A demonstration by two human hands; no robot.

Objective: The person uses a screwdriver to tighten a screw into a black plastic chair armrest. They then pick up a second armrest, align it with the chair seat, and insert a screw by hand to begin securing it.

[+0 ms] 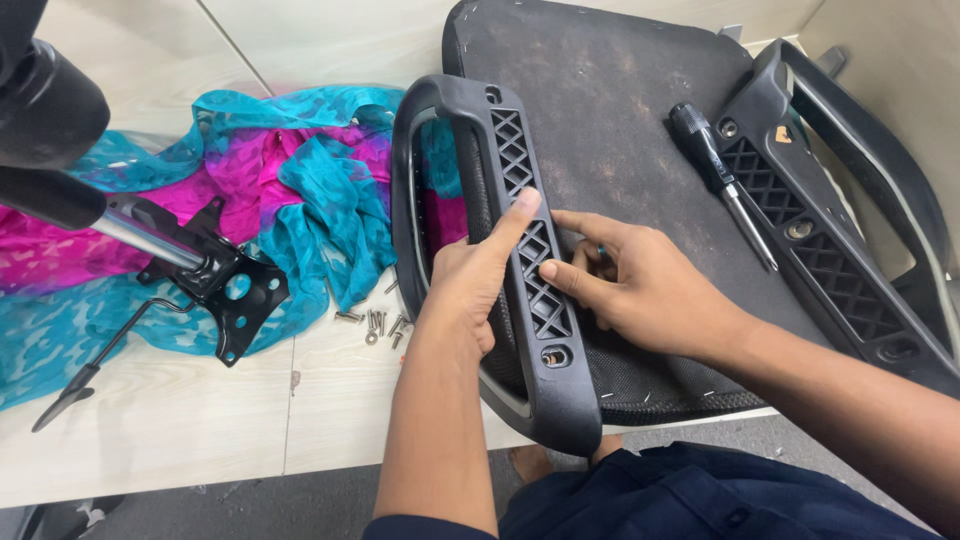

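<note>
A black plastic chair armrest [520,180] with a lattice base lies along the left edge of an upturned black chair seat [610,110]. My left hand [470,285] grips the armrest from the left, thumb stretched over the lattice. My right hand [625,285] rests on the seat beside it, fingertips touching the lattice and pinching something small that I cannot make out. A second black armrest [830,230] sits on the seat's right edge. A black-handled screwdriver [720,180] lies on the seat between the armrests.
Several loose screws [375,325] lie on the pale tiled floor left of the seat. A teal and magenta cloth [270,200] spreads at left, with a black chair tilt mechanism and gas cylinder [215,280] on it. My dark trousers [680,495] fill the bottom.
</note>
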